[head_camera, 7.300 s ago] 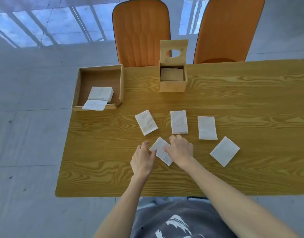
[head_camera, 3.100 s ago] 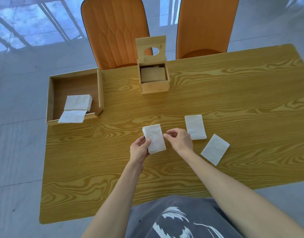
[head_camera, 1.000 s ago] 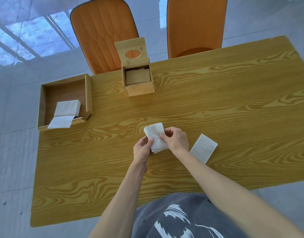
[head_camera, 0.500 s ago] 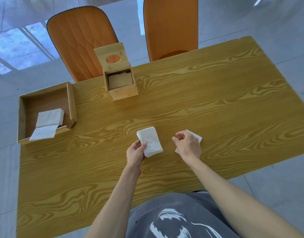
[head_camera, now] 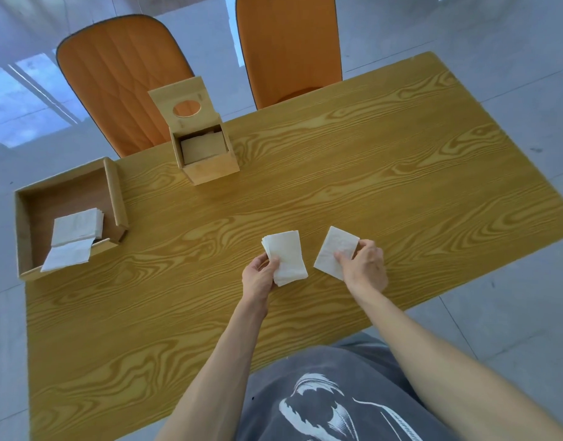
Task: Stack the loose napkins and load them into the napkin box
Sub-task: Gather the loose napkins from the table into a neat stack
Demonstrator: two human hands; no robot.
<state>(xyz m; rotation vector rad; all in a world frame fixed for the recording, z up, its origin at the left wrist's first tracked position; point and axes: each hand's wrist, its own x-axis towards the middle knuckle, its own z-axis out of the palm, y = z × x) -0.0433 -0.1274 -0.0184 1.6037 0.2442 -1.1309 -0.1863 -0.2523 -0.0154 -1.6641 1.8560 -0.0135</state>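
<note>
bare table [head_camera: 353, 173] toward open napkin box [head_camera: 206, 154]

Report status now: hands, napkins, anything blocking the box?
Left hand holds napkin stack. Right hand pinches last loose napkin. Napkin box open, path clear.

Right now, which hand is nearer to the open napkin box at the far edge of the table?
The left hand. It sits below the napkin box, slightly to its right, holding the stack. The right hand is farther to the right, pinching a single napkin.
</note>
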